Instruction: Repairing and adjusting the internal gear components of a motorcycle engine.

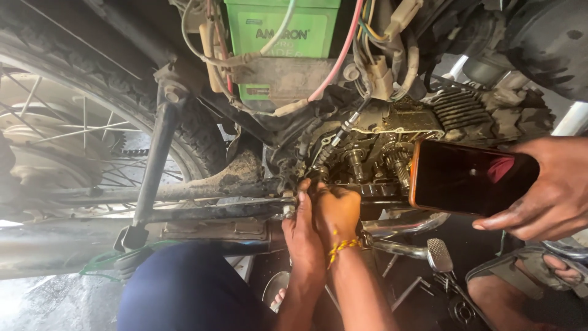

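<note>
Motorcycle (184, 122) fills the view ahead of you, side cover off, its spoked rear wheel (67, 135) far left and a green battery (282, 30) with loose wiring at the top. Right of centre the open engine case (380, 159) shows greasy gears and shafts, already exposed, so the stripping is done and the work inside is what remains, as far as can be judged. Another person's hand at the right holds a dark phone (468, 184) up to the case. Below it a chrome kick lever (429, 251) juts out over the wet floor.

Your left hand (303, 233) and right hand (337, 214) press together at the near lower-left corner of the case, where a horizontal rod (233, 211) meets it. Both have fingers curled tight, but whatever they clasp is hidden, so you cannot tell what each grip holds. A yellow thread band (342, 246) circles your right wrist.
</note>
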